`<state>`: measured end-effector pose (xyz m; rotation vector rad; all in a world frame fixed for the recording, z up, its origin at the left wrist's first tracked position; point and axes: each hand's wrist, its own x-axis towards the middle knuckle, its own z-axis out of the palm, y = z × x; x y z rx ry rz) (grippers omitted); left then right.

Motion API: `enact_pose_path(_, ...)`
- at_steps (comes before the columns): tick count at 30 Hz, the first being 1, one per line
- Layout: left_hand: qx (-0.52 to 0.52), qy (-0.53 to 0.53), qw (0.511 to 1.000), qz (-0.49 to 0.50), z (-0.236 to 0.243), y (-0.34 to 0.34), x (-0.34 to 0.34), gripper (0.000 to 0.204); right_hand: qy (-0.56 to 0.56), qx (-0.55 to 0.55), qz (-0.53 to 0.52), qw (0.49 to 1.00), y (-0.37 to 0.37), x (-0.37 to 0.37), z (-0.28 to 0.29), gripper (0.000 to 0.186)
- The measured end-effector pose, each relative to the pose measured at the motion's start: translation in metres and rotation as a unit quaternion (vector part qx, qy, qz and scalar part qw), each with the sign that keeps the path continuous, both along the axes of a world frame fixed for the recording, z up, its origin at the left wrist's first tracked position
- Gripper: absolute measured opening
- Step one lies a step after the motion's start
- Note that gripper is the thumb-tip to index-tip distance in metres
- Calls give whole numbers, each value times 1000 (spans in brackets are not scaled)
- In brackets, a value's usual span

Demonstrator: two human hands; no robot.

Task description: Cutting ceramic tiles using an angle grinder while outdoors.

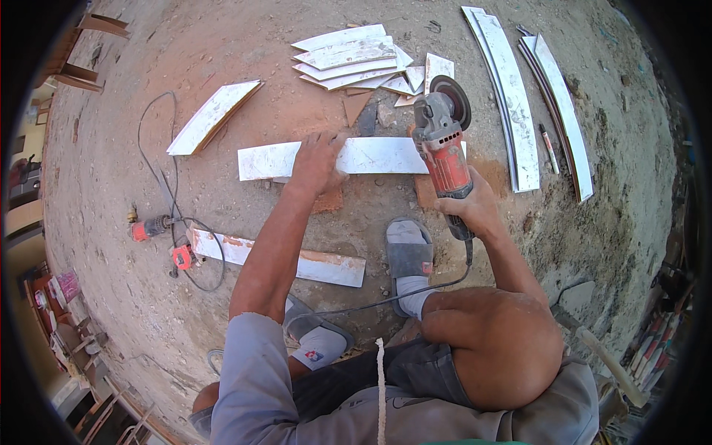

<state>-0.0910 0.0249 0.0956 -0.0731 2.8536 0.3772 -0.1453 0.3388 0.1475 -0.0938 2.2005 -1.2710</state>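
Observation:
A long white tile strip (382, 156) lies crosswise in front of me, raised on reddish brick pieces (326, 200). My left hand (319, 162) is closed over the strip left of its middle, with the fingers curled toward the far edge. In my right hand (475, 204) is a red and grey angle grinder (448, 159), gripped by its dark rear body. Its disc (454, 100) points away from me, above the ground beyond the strip. The grinder's body covers part of the strip's right end. From its rear, a dark cord runs down past my foot.
Cut white tile pieces (348, 55) are heaped at the far side. Longer strips (508, 104) lie to the right beside a marker (549, 152). At left are a single tile piece (215, 119) and a red power tool (152, 228) with a looping cord. Another strip (330, 267) lies near my feet.

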Motion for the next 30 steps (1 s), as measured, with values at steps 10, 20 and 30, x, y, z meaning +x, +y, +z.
enact_pose_path(10,9,11,999,-46,-10,25,-16,90,11,20,-9,1000,2,-4,4,72)
enact_pose_path(20,89,170,849,492,-38,-23,60,104,37,110,79,990,-40,8,-16,77)
enact_pose_path(30,443,156,690,551,-79,-8,61,69,14,119,172,978,-89,19,-30,72)
